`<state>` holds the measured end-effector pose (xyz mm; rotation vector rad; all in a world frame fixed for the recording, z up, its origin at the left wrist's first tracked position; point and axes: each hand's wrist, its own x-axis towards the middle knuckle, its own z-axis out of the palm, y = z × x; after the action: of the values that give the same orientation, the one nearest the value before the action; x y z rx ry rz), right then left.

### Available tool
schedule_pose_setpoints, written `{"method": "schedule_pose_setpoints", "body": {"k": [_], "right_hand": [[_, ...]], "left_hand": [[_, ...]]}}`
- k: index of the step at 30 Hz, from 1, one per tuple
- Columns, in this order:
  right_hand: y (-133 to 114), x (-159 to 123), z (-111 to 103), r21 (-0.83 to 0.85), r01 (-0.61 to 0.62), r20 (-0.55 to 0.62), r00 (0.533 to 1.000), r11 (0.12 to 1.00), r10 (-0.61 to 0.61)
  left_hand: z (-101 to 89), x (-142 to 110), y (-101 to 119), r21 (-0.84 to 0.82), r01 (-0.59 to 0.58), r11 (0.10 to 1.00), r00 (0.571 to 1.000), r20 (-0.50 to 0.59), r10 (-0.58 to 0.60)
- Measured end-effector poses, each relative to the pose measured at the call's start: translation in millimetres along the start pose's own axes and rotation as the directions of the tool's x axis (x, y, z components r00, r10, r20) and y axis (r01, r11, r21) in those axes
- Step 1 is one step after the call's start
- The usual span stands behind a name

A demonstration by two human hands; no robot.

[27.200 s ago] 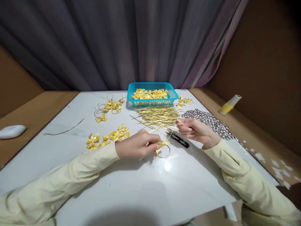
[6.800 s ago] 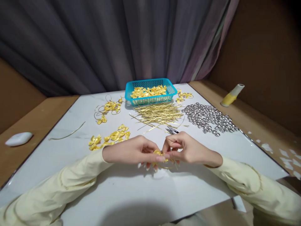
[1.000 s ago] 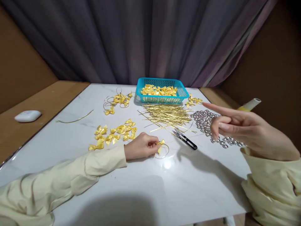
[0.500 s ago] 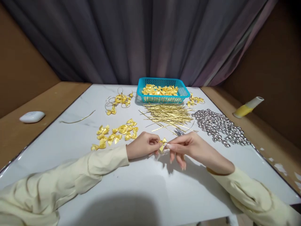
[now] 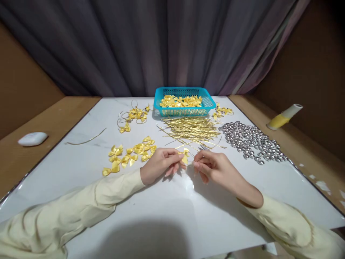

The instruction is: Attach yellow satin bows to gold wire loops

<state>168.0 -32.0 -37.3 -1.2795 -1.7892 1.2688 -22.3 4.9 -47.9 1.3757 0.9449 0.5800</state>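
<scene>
The left hand (image 5: pixel 165 162) pinches a yellow bow (image 5: pixel 184 156), nearer than the blue basket (image 5: pixel 184 112). The right hand (image 5: pixel 214 166), fingertips together, is just right of the bow.

White tabletop (image 5: pixel 145 216) lies open nearest the wearer, while farther off the twist-tie pile (image 5: pixel 192 130), with the blue basket (image 5: pixel 185 112) just behind it and silver beads (image 5: pixel 250 141) to its right, blocks passage.

- Yellow satin bow (image 5: pixel 185 157): small, glossy, wings spread, tilted, over the middle of the white tabletop (image 5: pixel 212 223).
- Thin wire (image 5: pixel 189 164): slightly curved, at the bow's near right side.
</scene>
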Motion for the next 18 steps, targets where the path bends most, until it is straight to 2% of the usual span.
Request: {"method": "schedule_pose_setpoints", "body": {"k": [5, 18], "right_hand": [[-0.5, -1.3, 1.3, -0.167, 0.012, -0.038, 0.999, 0.986, -0.018], [0.1, -0.1, 0.3, -0.267, 0.033, -0.065, 0.996, 0.963, -0.052]], "left_hand": [[1.2, -0.8, 2.3, -0.022, 0.019, 1.000, 1.000, 0.012, -0.019], [1.8, -0.6, 4.3, -0.085, 0.025, 0.996, 0.997, 0.071, -0.019]]}}
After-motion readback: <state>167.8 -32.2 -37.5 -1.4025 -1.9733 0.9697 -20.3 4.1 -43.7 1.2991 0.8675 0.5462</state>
